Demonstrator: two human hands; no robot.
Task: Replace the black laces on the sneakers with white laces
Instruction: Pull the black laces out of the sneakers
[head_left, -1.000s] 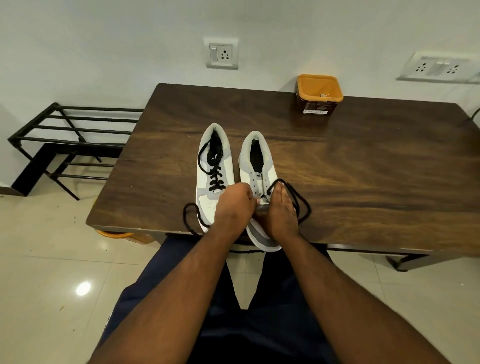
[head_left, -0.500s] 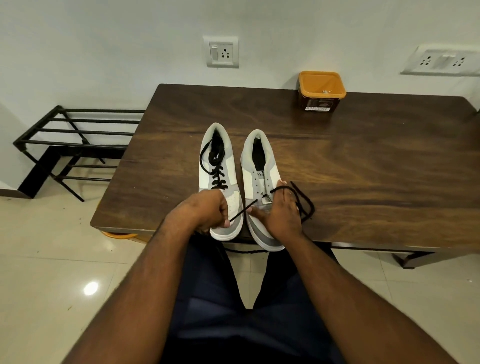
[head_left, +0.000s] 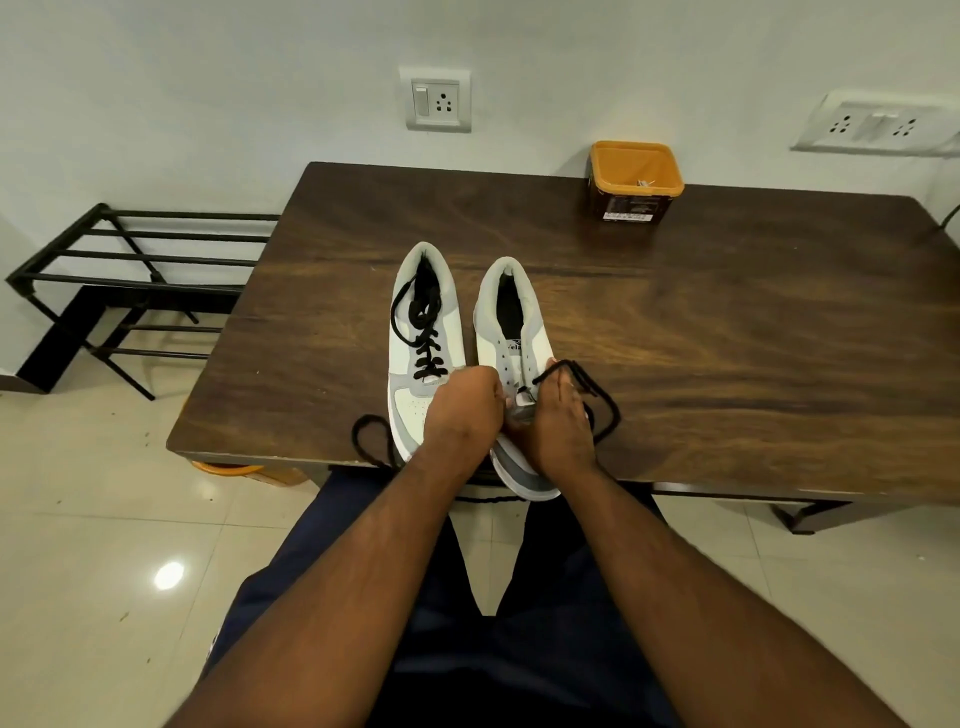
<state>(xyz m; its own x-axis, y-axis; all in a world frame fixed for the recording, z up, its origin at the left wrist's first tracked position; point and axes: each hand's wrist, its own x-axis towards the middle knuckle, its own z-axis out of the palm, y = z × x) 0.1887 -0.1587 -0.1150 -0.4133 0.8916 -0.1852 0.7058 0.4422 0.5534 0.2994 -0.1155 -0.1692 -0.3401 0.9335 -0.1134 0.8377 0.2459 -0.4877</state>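
My left hand (head_left: 464, 411) and right hand (head_left: 558, 422) curl fingers on the black lace (head_left: 597, 400) at the right sneaker's (head_left: 514, 332) lower eyelets; I'd pull slack out row by row.

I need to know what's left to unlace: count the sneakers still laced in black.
1: the left sneaker is still laced up. The right sneaker shows bare upper eyelets; both hands cover its lower ones, so lace may remain there.

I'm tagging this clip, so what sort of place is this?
Probably a room in a home: a wooden table against a plain wall with switch sockets, a black shoe rack beside it, and glossy floor tiles.
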